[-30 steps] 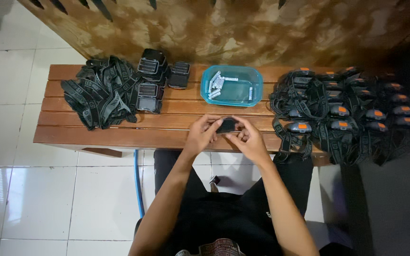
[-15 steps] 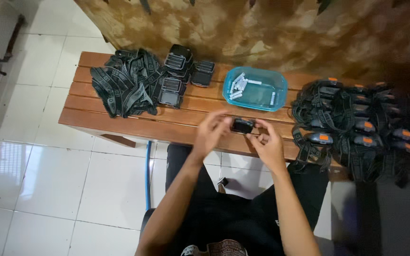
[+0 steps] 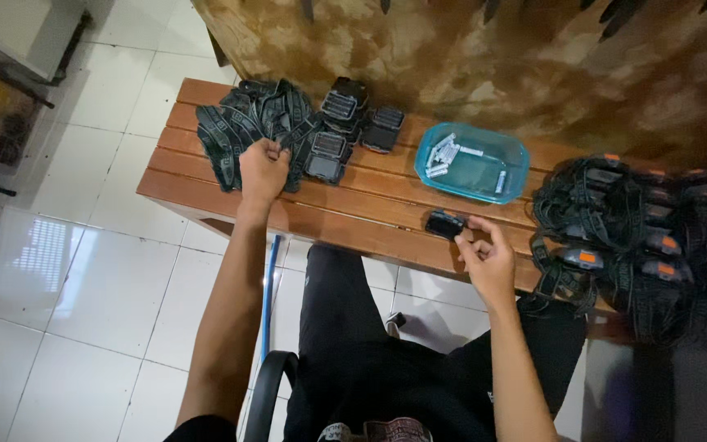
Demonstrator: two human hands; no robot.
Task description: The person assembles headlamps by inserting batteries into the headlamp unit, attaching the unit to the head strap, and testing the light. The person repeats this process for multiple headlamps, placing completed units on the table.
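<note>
While the left hand [image 3: 262, 170] closes on a strap in the strap pile [image 3: 243, 135] at ten o'clock, the right hand [image 3: 486, 255] pinches the black lamp unit [image 3: 445, 223] on the surface [image 3: 370, 225]; better to pull one strap free cleanly.

The left hand [image 3: 262, 170] sits on top of the pile of black straps [image 3: 243, 135], so whatever's under the palm is covered — can't tell if the fingers actually pinch a strap or just rest there. The right hand [image 3: 487, 260] hides one end of the small black lamp body [image 3: 445, 223], and its details are too dark to make out. The bits in the blue tray [image 3: 473, 162] are too tiny to identify — pale little sticks. The heap of finished headlamps [image 3: 640, 237] runs off the right edge into shadow. The person's legs get cut off at the bottom.
</note>
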